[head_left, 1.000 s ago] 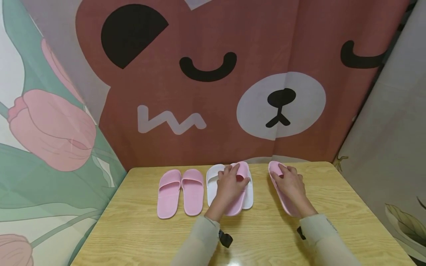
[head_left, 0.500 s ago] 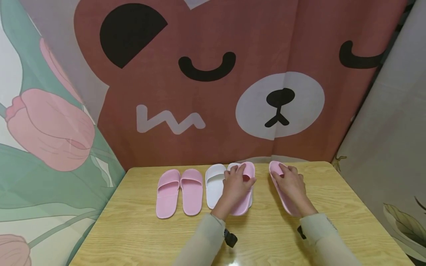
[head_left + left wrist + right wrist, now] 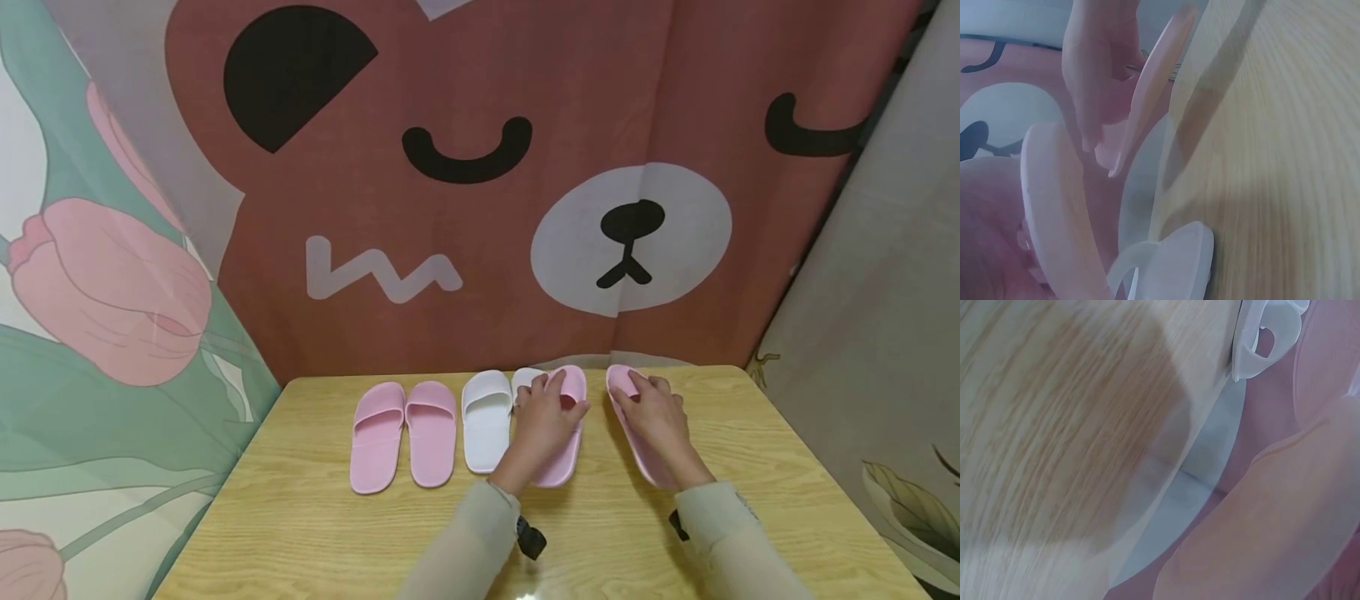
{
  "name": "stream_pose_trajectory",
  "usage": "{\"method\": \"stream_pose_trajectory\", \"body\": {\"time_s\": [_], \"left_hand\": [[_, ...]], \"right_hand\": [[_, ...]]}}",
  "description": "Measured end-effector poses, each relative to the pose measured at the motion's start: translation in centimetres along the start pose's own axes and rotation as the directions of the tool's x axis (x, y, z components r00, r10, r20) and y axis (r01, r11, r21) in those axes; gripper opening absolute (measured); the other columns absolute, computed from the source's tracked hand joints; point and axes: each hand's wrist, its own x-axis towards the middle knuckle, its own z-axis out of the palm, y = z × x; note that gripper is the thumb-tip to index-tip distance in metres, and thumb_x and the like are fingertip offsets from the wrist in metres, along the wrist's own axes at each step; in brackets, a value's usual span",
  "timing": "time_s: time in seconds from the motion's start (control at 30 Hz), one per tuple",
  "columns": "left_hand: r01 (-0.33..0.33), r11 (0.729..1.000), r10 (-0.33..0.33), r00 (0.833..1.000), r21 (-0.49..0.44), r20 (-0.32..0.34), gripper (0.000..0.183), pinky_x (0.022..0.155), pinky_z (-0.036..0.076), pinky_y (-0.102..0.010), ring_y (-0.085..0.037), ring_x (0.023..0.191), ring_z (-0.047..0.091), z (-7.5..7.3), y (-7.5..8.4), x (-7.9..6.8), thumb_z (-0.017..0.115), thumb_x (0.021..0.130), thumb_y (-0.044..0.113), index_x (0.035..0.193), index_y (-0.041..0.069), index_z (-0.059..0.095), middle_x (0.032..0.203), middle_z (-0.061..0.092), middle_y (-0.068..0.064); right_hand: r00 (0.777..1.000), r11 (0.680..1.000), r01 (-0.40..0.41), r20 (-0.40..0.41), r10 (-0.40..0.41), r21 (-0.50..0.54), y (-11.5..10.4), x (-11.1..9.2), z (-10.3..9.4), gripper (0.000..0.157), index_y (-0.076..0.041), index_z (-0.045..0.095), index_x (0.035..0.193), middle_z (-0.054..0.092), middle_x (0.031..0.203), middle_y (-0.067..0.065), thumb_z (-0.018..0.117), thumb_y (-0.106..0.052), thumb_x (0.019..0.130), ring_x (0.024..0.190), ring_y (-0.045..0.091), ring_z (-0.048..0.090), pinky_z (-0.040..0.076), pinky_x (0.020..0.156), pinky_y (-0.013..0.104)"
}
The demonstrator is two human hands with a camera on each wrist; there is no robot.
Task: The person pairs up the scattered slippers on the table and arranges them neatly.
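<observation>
My left hand [image 3: 542, 421] grips a pink slide slipper [image 3: 561, 468] at its strap, thumb on the right and fingers over the top. In the left wrist view this slipper [image 3: 1060, 206] is off the table, above a white slipper [image 3: 1179, 265]. To the right, my right hand [image 3: 658, 417] grips the matching pink slipper [image 3: 649, 465], tilted and also raised; in the right wrist view its pale sole [image 3: 1272, 525] is near. A white slipper [image 3: 487, 437] lies left of my left hand. Its mate [image 3: 527, 379] is mostly hidden behind that hand.
Two more pink slippers [image 3: 377, 454] lie side by side left of the white ones, toes toward the curtain. The wooden table [image 3: 337, 550] ends at a bear-print curtain [image 3: 480, 333] behind. A tulip-print cloth [image 3: 112, 292] hangs at the left.
My left hand has moved right with its pink slipper, closer to the other one, uncovering more of the left white slipper. The right hand has stayed nearly still.
</observation>
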Motion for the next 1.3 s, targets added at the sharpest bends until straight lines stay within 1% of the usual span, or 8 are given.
{"method": "stream_pose_trajectory", "body": {"time_s": [0.17,0.33,0.53,0.77,0.97,1.3], "left_hand": [[0.000,1.000,-0.001,1.000,0.008,0.015,0.072,0.102,0.041,-0.049,-0.034,0.125,0.046,0.6,0.6,0.2,0.060,0.093,0.062,0.153,0.024,0.046,0.148,0.049,-0.011],[0.007,1.000,-0.007,1.000,-0.010,0.030,0.072,0.099,0.044,-0.049,-0.034,0.127,0.044,1.0,1.1,0.3,0.062,0.093,0.060,0.154,0.025,0.045,0.150,0.047,-0.011],[0.000,1.000,0.000,0.998,-0.002,0.067,0.074,0.099,0.044,-0.049,-0.032,0.129,0.042,1.4,1.9,0.5,0.057,0.094,0.063,0.156,0.025,0.041,0.153,0.043,-0.010],[-0.015,0.999,0.013,0.998,0.038,0.065,0.074,0.098,0.044,-0.047,-0.032,0.128,0.043,2.1,2.7,0.9,0.054,0.095,0.065,0.156,0.025,0.041,0.153,0.044,-0.011],[-0.008,0.997,0.003,0.998,0.081,0.065,0.075,0.096,0.046,-0.045,-0.032,0.128,0.044,3.1,3.1,1.5,0.049,0.096,0.068,0.156,0.025,0.039,0.153,0.044,-0.010],[0.008,0.997,-0.015,0.996,0.071,0.092,0.075,0.096,0.045,-0.047,-0.034,0.130,0.043,4.6,3.6,2.0,0.052,0.095,0.067,0.156,0.023,0.041,0.152,0.045,-0.010]], "right_hand": [[1.000,1.000,-0.014,0.013,0.014,0.000,0.4,0.1,-0.1,0.069,-0.006,0.035,0.157,0.029,0.153,0.035,0.048,-0.048,0.104,0.125,0.062,0.037,0.038,0.095,0.070],[1.000,1.000,-0.016,0.015,0.016,-0.001,0.7,0.3,-0.3,0.070,-0.007,0.035,0.157,0.029,0.153,0.035,0.048,-0.050,0.103,0.125,0.062,0.037,0.038,0.095,0.070],[1.000,1.000,-0.022,0.014,0.022,-0.003,1.1,0.4,-0.5,0.070,-0.007,0.034,0.157,0.029,0.153,0.036,0.048,-0.050,0.103,0.125,0.063,0.037,0.037,0.095,0.072],[1.000,1.000,-0.025,0.016,0.025,-0.009,1.5,0.7,-0.7,0.070,-0.006,0.035,0.157,0.029,0.152,0.036,0.048,-0.050,0.103,0.125,0.062,0.037,0.037,0.095,0.071],[0.999,0.999,-0.038,0.029,0.038,-0.006,1.6,0.9,-1.2,0.071,-0.006,0.034,0.157,0.028,0.154,0.035,0.047,-0.051,0.103,0.127,0.062,0.035,0.035,0.097,0.072],[0.999,1.000,-0.027,0.028,0.028,-0.013,2.8,1.1,-1.3,0.071,-0.004,0.035,0.156,0.029,0.152,0.037,0.046,-0.051,0.104,0.125,0.064,0.037,0.037,0.096,0.072]]}}
